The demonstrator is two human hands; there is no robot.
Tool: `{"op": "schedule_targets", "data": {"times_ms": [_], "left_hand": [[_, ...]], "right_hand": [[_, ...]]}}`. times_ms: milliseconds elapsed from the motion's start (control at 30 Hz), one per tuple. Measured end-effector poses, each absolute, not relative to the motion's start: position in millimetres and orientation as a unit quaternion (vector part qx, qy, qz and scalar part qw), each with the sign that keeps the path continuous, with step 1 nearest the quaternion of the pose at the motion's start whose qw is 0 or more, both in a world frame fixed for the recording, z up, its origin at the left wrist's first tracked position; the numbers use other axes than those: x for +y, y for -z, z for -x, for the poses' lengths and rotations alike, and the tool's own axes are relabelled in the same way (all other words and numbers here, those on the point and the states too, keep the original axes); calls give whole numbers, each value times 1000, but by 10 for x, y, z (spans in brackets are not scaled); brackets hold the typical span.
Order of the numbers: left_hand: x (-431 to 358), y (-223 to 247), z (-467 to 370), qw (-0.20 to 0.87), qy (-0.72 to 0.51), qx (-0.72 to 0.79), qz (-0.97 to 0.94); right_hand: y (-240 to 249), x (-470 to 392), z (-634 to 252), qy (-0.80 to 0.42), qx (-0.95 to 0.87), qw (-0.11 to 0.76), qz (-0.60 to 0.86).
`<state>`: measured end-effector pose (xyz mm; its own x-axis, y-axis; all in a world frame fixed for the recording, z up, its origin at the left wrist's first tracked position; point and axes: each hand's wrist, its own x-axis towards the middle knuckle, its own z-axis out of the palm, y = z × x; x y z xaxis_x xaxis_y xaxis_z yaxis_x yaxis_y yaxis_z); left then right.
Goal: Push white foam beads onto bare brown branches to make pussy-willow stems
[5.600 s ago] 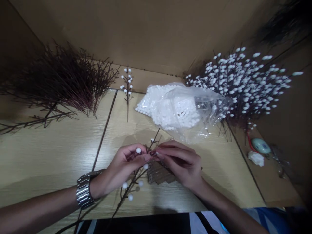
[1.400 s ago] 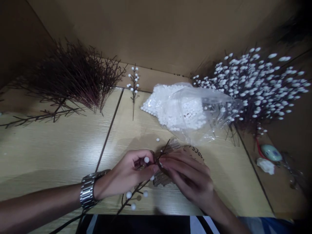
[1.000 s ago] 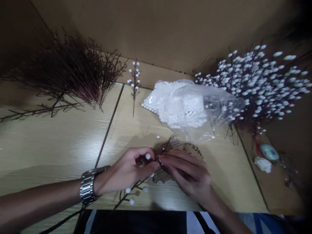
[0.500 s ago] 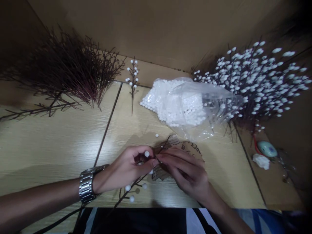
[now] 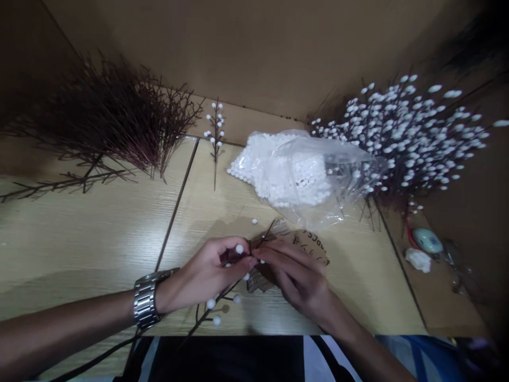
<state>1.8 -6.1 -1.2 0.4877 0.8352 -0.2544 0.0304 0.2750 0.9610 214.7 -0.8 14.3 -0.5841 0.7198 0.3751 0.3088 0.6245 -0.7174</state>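
Tabletop (image 5: pixel 99 233) beneath, left hand (image 5: pixel 212 270) and right hand (image 5: pixel 300 273) pinch a beaded twig (image 5: pixel 218 301) slanting through their grip.

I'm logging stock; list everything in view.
Held sprig: 1, brown-white, centre
Bead bag: 1, clear, centre
Loose bead: 1, white, centre
Bare twigs: many, brown, back left
Single sprig: 1, brown-white, back
Beaded sprigs: many, brown-white, back right
Cardboard: 1, brown, centre
Rounded thing: 1, green, right
Crumpled thing: 1, white, right
Dim things: uncountable, grey, right
Cord: 1, black, left
Table: 1, tan, below
Watch: 1, silver, lower left
Left hand: 1, bare, centre
Right hand: 1, bare, centre
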Motion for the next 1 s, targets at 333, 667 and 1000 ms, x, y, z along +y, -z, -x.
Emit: {"op": "schedule_targets", "data": {"times_ms": [333,667,1000], "left_hand": [[-20,-13,-5,691,-312,396,-518],[-20,29,-11,688,-325,393,-516],[-37,11,6,687,-337,387,-514]], "right_hand": [[-114,12,-2115,-261,-840,360,310],[-52,-16,-2108,-288,-813,398,313],[-37,-26,-2069,-295,-810,399,314]]}}
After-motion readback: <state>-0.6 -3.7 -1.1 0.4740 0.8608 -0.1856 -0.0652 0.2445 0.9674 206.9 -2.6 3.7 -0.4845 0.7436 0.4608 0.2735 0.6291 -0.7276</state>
